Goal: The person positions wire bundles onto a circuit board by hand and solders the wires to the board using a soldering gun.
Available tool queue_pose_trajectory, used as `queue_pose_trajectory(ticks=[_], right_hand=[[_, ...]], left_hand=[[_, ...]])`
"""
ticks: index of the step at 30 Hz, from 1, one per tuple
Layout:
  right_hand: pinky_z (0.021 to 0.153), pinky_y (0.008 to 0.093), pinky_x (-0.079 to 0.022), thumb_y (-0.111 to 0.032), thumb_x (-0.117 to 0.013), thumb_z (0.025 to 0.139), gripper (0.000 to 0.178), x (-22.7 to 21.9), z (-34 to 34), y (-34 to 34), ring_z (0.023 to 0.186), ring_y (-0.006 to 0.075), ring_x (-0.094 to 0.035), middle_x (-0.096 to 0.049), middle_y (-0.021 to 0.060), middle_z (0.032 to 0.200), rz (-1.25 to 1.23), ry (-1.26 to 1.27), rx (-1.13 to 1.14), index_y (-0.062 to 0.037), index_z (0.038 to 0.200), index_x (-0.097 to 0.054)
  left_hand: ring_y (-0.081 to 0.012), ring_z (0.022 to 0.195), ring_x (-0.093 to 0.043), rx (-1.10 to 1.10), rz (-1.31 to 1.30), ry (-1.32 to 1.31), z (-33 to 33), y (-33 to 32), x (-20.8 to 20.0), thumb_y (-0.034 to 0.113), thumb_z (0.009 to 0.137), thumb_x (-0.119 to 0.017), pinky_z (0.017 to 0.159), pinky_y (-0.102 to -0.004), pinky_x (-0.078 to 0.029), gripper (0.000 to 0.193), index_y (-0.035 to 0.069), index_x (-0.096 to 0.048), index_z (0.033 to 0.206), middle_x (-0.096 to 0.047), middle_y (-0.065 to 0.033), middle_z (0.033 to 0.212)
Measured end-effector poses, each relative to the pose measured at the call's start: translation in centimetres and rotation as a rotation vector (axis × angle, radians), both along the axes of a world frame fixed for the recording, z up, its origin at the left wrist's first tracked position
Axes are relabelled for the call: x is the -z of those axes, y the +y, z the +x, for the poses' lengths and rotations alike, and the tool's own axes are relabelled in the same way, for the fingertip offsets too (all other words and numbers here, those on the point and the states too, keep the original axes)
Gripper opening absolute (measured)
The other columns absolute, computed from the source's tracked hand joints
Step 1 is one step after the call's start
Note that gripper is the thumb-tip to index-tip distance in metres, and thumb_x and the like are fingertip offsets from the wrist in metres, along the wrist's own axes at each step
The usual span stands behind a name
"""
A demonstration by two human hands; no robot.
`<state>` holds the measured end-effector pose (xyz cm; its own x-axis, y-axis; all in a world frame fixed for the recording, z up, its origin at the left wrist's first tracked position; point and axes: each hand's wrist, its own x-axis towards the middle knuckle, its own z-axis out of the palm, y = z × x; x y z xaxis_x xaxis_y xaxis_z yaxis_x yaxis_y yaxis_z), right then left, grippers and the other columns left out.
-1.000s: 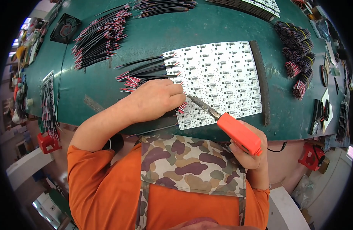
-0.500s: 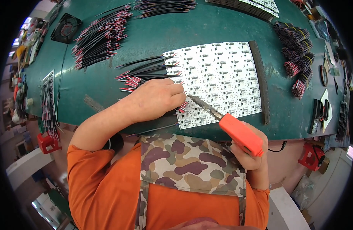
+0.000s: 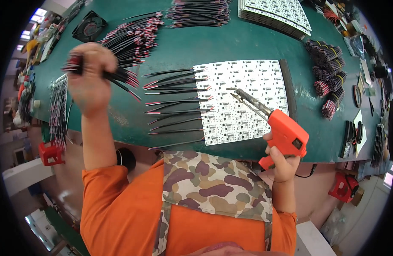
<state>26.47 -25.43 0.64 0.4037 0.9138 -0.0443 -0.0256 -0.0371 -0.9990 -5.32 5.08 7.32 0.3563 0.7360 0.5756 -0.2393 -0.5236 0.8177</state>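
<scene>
My left hand (image 3: 92, 74), somewhat blurred, is closed around a bundle of short black wires (image 3: 121, 79) with red and white tips. It is raised at the left, by the near end of a large wire pile (image 3: 134, 40). My right hand (image 3: 284, 162) grips the handle of a red soldering gun (image 3: 288, 132), whose tip hangs over a white circuit board panel (image 3: 243, 102) with rows of small components. Along the panel's left edge lie several black wires (image 3: 175, 89), their right ends on the board and their left ends spread on the table.
A dark bar (image 3: 288, 85) lies along the panel's right edge. Behind stand a stack of white panels (image 3: 277, 17), another wire pile (image 3: 198, 13) and a small black fan (image 3: 89, 26). Tied wire bundles (image 3: 328, 72) lie at right; finished-looking strips with wires (image 3: 58, 102) hang over the left edge.
My left hand has moved from the panel's left edge up and left with the wire bundle. The soldering gun has shifted right, its tip farther from the wires, which are now uncovered.
</scene>
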Motion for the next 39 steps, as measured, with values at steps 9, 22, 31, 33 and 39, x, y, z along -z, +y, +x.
queue_pose_trajectory(ticks=[9,22,31,33,39], right_hand=[[0.097,0.0419,-0.049,-0.010,-0.058,0.093,0.048,3.7,-2.7,3.9,0.107,0.0279,-0.064,-0.065,0.0205,0.117,0.150,0.353,0.022,0.0058,0.136,-0.046],[0.101,0.0451,-0.046,-0.011,-0.058,0.094,0.049,4.6,-2.7,4.5,0.110,0.0279,-0.063,-0.064,0.0205,0.120,0.199,0.347,0.081,0.0037,0.139,-0.044],[0.085,0.0402,-0.055,-0.018,-0.064,0.091,0.052,2.0,-1.5,2.4,0.099,0.0280,-0.067,-0.066,0.0220,0.117,0.182,0.268,0.081,0.0068,0.134,-0.049],[0.083,0.0395,-0.056,-0.019,-0.063,0.091,0.052,1.3,-0.7,1.5,0.097,0.0277,-0.068,-0.066,0.0226,0.118,0.147,0.249,0.081,0.0075,0.134,-0.049],[0.082,0.0382,-0.057,-0.021,-0.064,0.091,0.054,-0.8,0.3,-0.6,0.096,0.0262,-0.068,-0.066,0.0230,0.119,0.053,0.254,0.004,0.0089,0.133,-0.051]], left_hand=[[-0.0141,0.078,-0.063,-0.268,-0.120,-0.166,-3.1,0.9,6.6,0.008,0.101,-0.060,0.076,-0.0292,-0.052,0.009,0.003,-0.057,0.108,-0.062,-0.0047,0.084],[-0.0162,0.080,-0.061,-0.126,-0.395,-0.168,-2.7,0.3,7.6,0.008,0.097,-0.066,0.074,-0.0314,-0.050,0.011,0.004,-0.064,0.107,-0.063,-0.0025,0.091],[-0.0159,0.075,-0.061,-0.069,0.123,0.520,0.7,-2.9,3.6,0.000,0.081,-0.075,0.068,-0.0295,-0.049,0.024,0.004,-0.066,0.103,-0.065,-0.0030,0.087],[-0.0187,0.075,-0.061,0.088,0.252,0.615,2.7,-4.2,3.3,-0.002,0.081,-0.074,0.066,-0.0310,-0.049,0.024,0.004,-0.067,0.103,-0.063,-0.0040,0.086],[-0.0256,0.072,-0.064,0.390,0.495,0.875,6.8,-7.7,5.9,0.005,0.071,-0.075,0.058,-0.0386,-0.050,0.037,0.011,-0.068,0.107,-0.060,-0.0050,0.083]])
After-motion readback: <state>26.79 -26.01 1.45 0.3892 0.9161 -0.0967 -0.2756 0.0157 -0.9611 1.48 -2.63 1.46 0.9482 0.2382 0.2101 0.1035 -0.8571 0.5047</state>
